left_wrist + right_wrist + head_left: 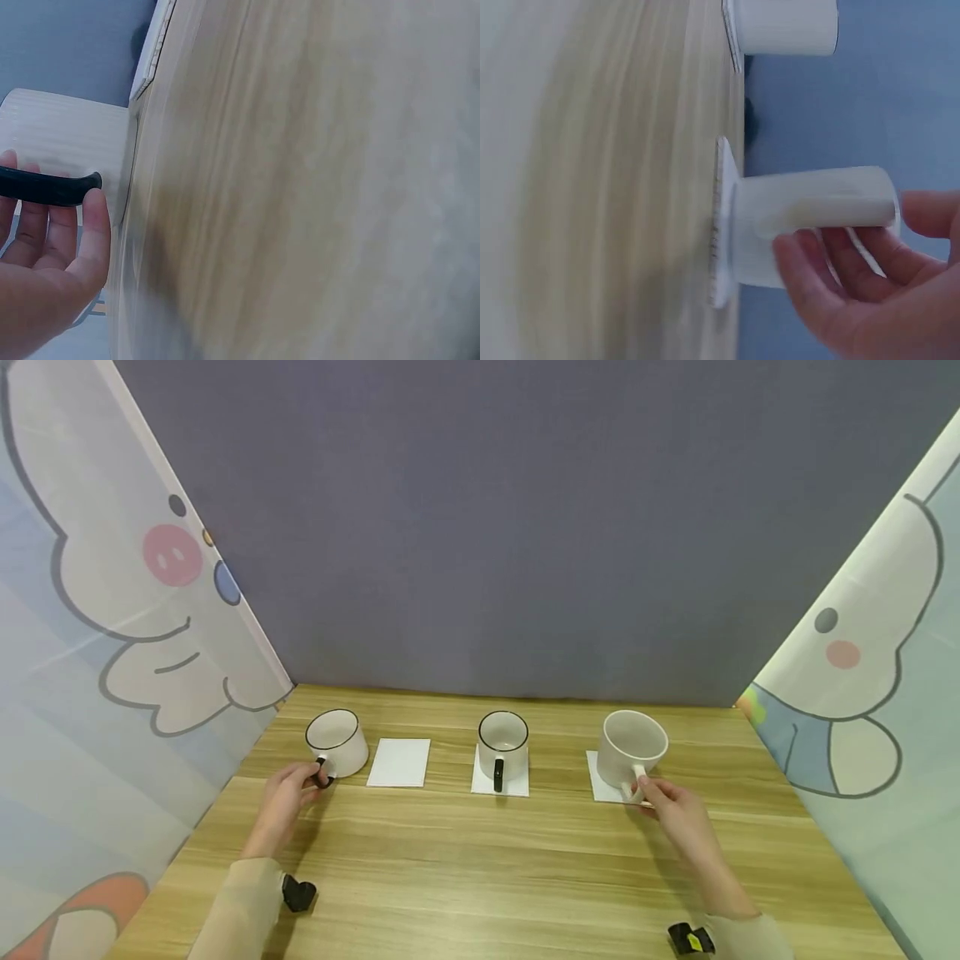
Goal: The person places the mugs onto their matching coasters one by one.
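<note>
On the left, a white mug with a black rim and black handle [337, 747] stands beside a bare white square coaster [398, 763]. My left hand [283, 802] grips its handle [52, 187], with fingertips curled at it in the left wrist view. On the right, a plain white mug [628, 747] rests upright on another white coaster [721, 225]. My right hand [681, 818] holds that mug by its white handle [840, 212], fingers bent behind it in the right wrist view. Between the hands, a second black-rimmed mug [503, 739] sits on its own coaster [516, 787], handle toward me.
All of this is on a wood-grain table [450, 868]. A grey panel [480, 527] rises along the far edge. Cartoon-printed sheets border the left [90, 610] and right [885, 652] sides.
</note>
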Tool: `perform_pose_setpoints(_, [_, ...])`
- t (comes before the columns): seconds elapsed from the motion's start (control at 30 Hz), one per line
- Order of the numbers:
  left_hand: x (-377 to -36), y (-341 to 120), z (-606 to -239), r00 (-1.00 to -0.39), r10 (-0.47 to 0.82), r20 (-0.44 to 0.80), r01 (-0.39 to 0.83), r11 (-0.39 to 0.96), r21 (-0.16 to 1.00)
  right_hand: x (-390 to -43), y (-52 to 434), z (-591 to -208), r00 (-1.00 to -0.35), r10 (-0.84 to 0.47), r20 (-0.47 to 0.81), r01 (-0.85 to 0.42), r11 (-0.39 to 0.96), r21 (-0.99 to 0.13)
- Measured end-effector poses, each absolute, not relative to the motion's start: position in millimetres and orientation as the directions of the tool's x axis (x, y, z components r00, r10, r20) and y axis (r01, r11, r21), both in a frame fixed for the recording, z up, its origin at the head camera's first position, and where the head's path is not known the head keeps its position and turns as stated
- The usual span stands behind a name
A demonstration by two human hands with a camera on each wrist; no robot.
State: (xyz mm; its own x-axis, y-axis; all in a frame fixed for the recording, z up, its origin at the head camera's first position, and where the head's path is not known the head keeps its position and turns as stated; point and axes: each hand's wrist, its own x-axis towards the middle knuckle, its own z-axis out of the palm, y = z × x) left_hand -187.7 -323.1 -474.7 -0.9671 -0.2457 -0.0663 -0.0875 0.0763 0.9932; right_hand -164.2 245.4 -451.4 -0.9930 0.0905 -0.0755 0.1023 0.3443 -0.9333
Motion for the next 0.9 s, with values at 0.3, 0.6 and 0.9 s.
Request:
perform_pose_setpoints(0.3, [-190.8,-323.4,-474.2,-0.965,-0.25,-0.086,-0.098,0.038,0.994,-156.0,230.4,-429.3,-0.928,0.156,0.34,-0.096,0.779,-0.619])
perform_pose_setpoints(0.6, [-190.4,-318.5,-473.6,-0.967,-0.244,-0.07,-0.075,0.011,0.997,-160.0,200.7,-411.4,-0.811,0.072,0.581,-0.334,0.758,-0.561])
perform_pose_setpoints(0.9, [-188.8,-319.1,-470.3,-0.966,-0.243,-0.095,-0.09,-0.031,0.995,-169.7,165.0,-409.8,-0.714,-0.008,0.7,-0.541,0.641,-0.545])
